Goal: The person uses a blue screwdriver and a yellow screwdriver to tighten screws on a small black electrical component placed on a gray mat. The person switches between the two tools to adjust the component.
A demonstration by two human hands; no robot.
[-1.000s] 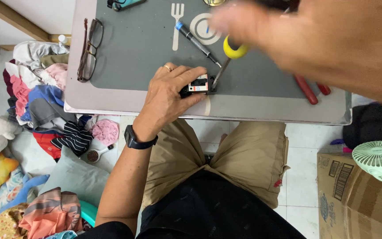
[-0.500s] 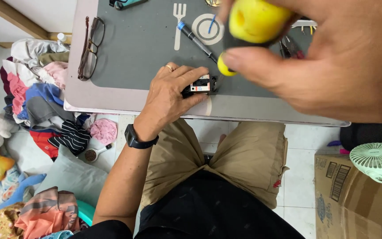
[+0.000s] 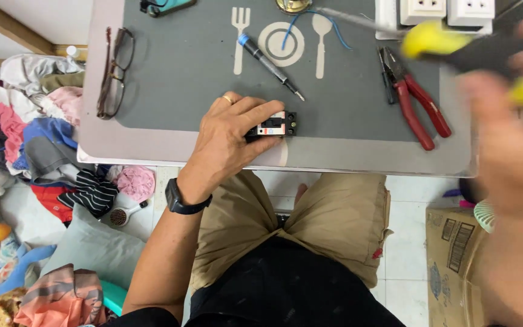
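Your left hand [image 3: 231, 136] lies flat near the front edge of the worktop [image 3: 358, 154], a little left of the middle of the frame, fingers curled loosely over a small black electrical switch block [image 3: 276, 124] with a white and red face; the fingers and thumb press on its left end and hold it down against the grey mat [image 3: 183, 72]. There is a ring on one finger and a dark watch [image 3: 180, 200] on the wrist

Your right hand [image 3: 516, 157] fills the right side of the frame, close to the camera and badly blurred. It is closed around a screwdriver with a yellow and black handle [image 3: 449, 45], and the thin metal shaft points toward the upper middle of the frame, well above the switch block and apart from it

On the mat above the left hand lies a second screwdriver with a blue cap [image 3: 270, 63], tilted. Red-handled pliers [image 3: 416, 97] lie to the right, jaws open slightly. White sockets [image 3: 443, 11] sit at the upper right, with a blue wire [image 3: 319, 24] beside them. Folded spectacles [image 3: 113, 72] rest at the left edge of the mat. A heap of clothes [image 3: 37, 133] lies on the floor at the left, and a cardboard box [image 3: 452, 260] at the lower right
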